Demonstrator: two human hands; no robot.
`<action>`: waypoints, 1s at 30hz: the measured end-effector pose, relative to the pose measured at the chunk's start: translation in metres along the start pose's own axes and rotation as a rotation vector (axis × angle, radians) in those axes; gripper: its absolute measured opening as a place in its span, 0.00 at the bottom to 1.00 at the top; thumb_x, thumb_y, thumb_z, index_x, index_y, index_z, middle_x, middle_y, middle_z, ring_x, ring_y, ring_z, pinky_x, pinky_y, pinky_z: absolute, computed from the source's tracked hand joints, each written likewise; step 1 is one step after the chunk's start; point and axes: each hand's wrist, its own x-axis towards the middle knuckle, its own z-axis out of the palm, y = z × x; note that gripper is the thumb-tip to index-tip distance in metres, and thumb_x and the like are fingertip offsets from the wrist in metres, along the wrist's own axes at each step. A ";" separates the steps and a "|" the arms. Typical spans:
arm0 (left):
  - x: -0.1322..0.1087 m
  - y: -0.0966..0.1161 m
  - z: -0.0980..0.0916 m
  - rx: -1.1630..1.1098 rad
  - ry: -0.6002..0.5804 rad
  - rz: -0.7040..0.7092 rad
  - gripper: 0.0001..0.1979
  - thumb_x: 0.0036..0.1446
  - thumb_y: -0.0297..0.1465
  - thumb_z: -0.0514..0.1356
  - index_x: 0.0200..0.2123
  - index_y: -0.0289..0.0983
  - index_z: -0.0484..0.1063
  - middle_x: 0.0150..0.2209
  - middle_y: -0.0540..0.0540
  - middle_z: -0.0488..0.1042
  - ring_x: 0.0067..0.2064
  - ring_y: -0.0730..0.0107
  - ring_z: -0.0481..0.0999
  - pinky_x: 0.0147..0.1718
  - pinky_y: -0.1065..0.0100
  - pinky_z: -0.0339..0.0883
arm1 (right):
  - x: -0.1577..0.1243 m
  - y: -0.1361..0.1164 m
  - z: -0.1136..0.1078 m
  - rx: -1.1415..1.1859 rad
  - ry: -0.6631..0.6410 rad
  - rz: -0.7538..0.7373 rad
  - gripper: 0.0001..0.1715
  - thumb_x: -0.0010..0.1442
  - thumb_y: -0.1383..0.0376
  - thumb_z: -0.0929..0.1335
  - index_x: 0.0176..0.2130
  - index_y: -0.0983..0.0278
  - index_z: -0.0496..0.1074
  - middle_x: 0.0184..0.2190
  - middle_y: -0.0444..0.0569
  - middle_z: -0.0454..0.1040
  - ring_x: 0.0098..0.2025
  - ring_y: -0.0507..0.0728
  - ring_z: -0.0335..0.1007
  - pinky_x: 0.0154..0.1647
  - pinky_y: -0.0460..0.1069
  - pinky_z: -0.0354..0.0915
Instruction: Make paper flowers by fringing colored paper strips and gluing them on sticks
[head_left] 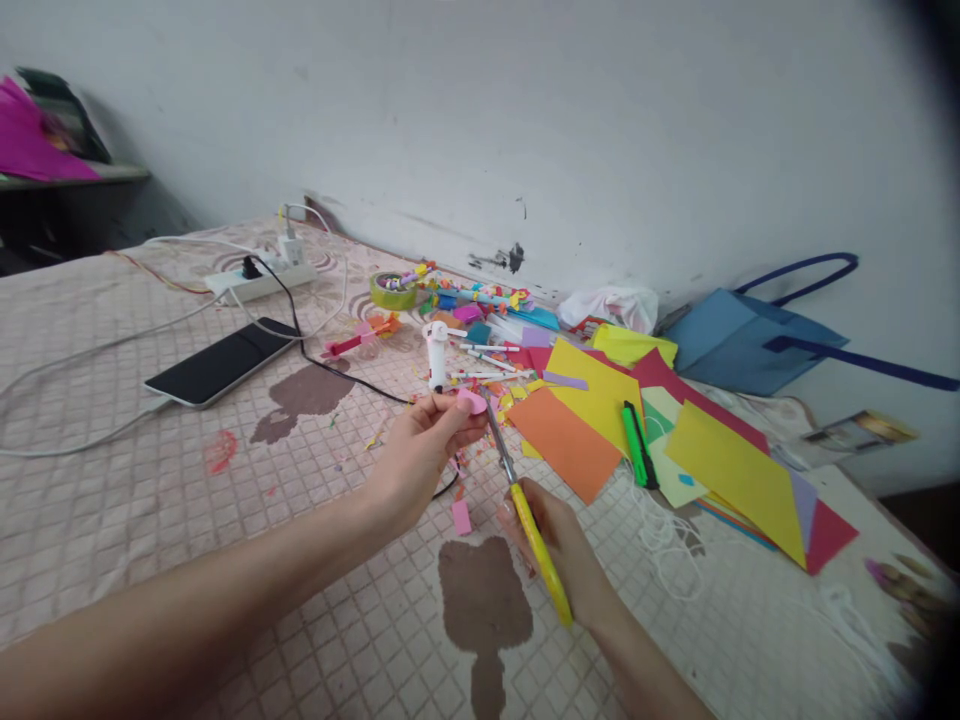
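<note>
Between the thumb and fingers of my left hand is a small pink piece of paper with a rounded edge. My right hand is closed around the yellow handle of a pair of scissors. Their metal blades point up and away, with the tips beside the pink piece; whether they touch it I cannot tell. Just behind my left hand stands a white glue gun. Below the hands, a small pink rectangle of paper lies on the patterned cloth.
Coloured sheets and a green box cutter lie to the right, near white string. A blue bag leans on the wall. At left are a phone, a power strip and cables. Tape sits farther back.
</note>
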 end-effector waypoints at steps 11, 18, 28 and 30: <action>0.000 0.001 0.000 -0.007 -0.007 -0.010 0.07 0.50 0.31 0.63 0.28 0.32 0.72 0.31 0.47 0.73 0.33 0.75 0.73 0.39 0.71 0.68 | -0.001 0.000 -0.001 -0.008 -0.007 0.008 0.17 0.57 0.54 0.64 0.26 0.62 0.57 0.20 0.38 0.58 0.19 0.48 0.52 0.17 0.43 0.52; 0.001 0.000 -0.005 0.017 -0.026 0.005 0.06 0.52 0.31 0.62 0.29 0.33 0.72 0.31 0.48 0.73 0.33 0.75 0.73 0.39 0.71 0.68 | -0.001 -0.003 -0.003 0.024 -0.019 0.023 0.18 0.57 0.54 0.64 0.25 0.62 0.57 0.20 0.39 0.58 0.20 0.48 0.51 0.17 0.43 0.52; 0.006 0.001 -0.010 0.027 -0.018 0.018 0.06 0.51 0.31 0.63 0.28 0.33 0.71 0.30 0.48 0.74 0.32 0.76 0.73 0.39 0.71 0.68 | -0.003 0.000 -0.004 0.029 -0.039 0.045 0.17 0.57 0.54 0.65 0.26 0.62 0.58 0.20 0.38 0.58 0.18 0.47 0.50 0.16 0.43 0.52; 0.007 0.003 -0.009 0.027 -0.010 0.020 0.06 0.50 0.30 0.63 0.28 0.33 0.71 0.29 0.48 0.74 0.32 0.76 0.73 0.38 0.71 0.68 | -0.003 0.000 -0.005 0.017 -0.041 0.050 0.17 0.57 0.54 0.65 0.26 0.62 0.58 0.19 0.37 0.57 0.18 0.47 0.50 0.16 0.43 0.52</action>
